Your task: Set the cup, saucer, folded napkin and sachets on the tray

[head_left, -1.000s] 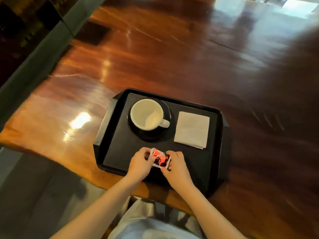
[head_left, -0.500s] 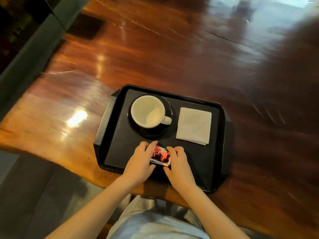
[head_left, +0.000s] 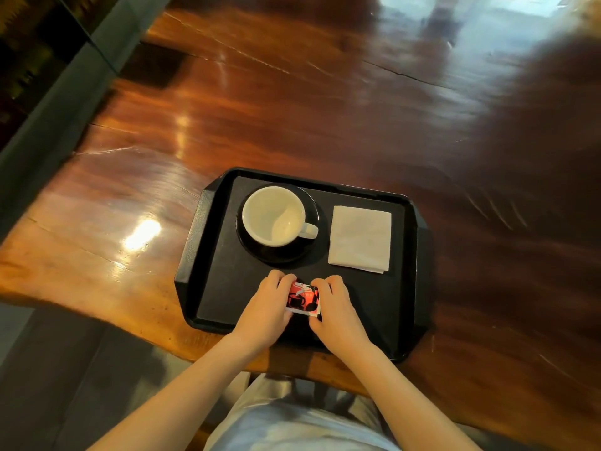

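A black tray [head_left: 211, 271] lies on the wooden table near its front edge. On its back left an empty white cup [head_left: 273, 216] stands on a black saucer [head_left: 312, 206], handle to the right. A folded white napkin [head_left: 360, 238] lies flat at the tray's back right. At the tray's front middle, red, black and white sachets [head_left: 303, 299] rest low over the tray floor. My left hand [head_left: 268, 304] holds their left edge and my right hand [head_left: 335, 307] their right edge, fingers curled around the stack.
The glossy wooden table [head_left: 292, 109] stretches far back and to the right. Its front edge runs just under the tray. A dark grey ledge [head_left: 65, 102] borders the table at the left.
Both hands with the sachets have sunk lower onto the tray's front, and the fingers have curled in closer around the stack. Cup, saucer and napkin have not moved.
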Tool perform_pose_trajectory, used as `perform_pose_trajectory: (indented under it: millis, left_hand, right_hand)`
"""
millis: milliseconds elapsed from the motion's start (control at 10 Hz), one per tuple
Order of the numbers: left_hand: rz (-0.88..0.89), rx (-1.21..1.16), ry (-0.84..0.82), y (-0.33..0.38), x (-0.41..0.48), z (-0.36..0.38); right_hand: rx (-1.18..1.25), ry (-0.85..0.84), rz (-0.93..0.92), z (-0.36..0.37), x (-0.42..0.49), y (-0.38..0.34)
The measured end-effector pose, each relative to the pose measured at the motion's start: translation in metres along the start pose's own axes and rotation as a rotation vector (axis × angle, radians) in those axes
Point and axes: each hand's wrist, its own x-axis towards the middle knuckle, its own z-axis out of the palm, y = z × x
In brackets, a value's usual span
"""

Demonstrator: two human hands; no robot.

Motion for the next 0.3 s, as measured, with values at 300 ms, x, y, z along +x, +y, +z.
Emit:
perform_pose_trajectory:
  millis: [300]
  left_hand:
    - [-0.078, 0.166, -0.063, 0.017, -0.006, -0.018]
  right_hand:
    - [0.046, -0.066, 0.066, -0.028, -0.006, -0.002]
